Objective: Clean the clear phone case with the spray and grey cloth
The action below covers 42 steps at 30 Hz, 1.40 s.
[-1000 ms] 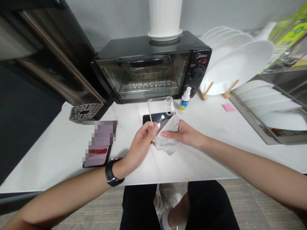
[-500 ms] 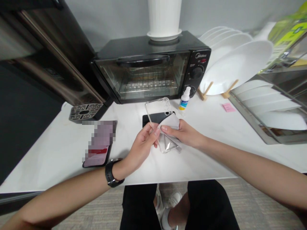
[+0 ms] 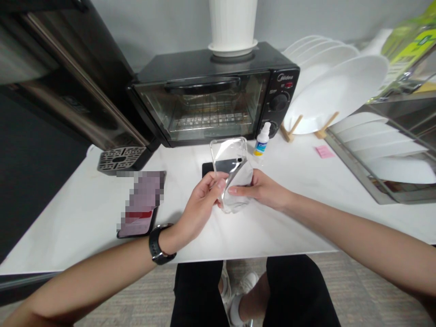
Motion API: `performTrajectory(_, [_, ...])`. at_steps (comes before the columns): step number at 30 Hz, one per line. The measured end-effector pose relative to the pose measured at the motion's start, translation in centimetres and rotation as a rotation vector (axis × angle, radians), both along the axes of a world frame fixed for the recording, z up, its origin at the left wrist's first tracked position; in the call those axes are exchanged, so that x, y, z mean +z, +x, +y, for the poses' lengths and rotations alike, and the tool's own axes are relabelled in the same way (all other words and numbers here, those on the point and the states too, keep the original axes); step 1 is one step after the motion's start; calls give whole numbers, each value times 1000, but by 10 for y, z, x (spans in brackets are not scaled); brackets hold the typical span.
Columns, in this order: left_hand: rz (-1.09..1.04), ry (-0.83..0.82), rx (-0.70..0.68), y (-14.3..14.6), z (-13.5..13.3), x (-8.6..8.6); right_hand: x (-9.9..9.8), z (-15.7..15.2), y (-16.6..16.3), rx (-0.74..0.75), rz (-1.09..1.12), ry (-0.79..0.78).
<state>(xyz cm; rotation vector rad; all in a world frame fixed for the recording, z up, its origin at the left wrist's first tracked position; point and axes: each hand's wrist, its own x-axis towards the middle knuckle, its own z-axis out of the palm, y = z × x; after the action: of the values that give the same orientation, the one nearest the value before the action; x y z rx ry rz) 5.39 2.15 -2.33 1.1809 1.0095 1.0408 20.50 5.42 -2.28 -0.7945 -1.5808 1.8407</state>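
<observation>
bare white table [image 3: 289, 213] right of the hands; toaster oven [image 3: 214, 100] and spray bottle [image 3: 262, 141] behind

Phone [image 3: 141, 204] on tabletop [image 3: 289, 218]: screen pixelated, unreadable. Black slab [image 3: 218, 166] mostly hidden behind clear case [image 3: 231, 170]. White ribbed pot [image 3: 233, 25] cut off by top edge. Small bottle [image 3: 262, 141] label too small to read. Right forearm leaves frame at right edge.

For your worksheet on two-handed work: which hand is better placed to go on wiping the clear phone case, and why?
The right hand, probably. It presses the grey cloth against the clear phone case, while the left hand pinches the case's left edge and holds it above the table.
</observation>
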Motion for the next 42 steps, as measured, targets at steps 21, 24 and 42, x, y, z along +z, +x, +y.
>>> performTrajectory(21, [77,1,-33,0,-3,11,3,-2,1,44,-35,8])
performTrajectory(24, [55,14,-49,0,-3,9,3,-2,1,4,-98,43])
performTrajectory(42, [-228,-74,-52,1,1,5,5,-6,0,289,-140,125])
